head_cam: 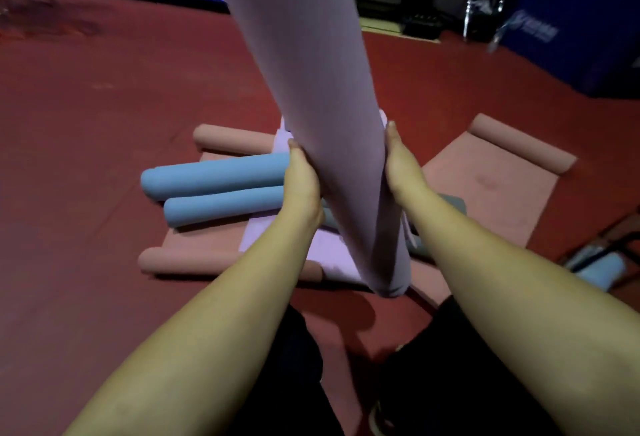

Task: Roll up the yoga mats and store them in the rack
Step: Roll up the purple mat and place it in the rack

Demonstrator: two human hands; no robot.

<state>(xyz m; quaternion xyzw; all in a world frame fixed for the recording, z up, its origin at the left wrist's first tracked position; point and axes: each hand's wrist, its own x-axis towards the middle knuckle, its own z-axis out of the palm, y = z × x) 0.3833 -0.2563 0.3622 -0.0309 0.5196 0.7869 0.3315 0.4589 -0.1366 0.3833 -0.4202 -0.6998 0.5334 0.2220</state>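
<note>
Head view: left hand (300, 177), right hand (401, 167) grip rolled lilac mat (311, 89); open red floor (86, 106) left.

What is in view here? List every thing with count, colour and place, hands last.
lilac rolled mat: one, lilac, held up off the floor, running from the top edge down to the middle.
blue rolled mats: two, light blue, side by side on the pile, left of centre.
pink mats: several, pink, partly rolled, on the floor under and around the pile.
flat lilac mat: one, lilac, spread under the held roll.
grey mat: one, grey, mostly hidden behind the right forearm.
floor: dark red.
left hand: gripping the roll's left side.
right hand: pressing its right side.
</note>
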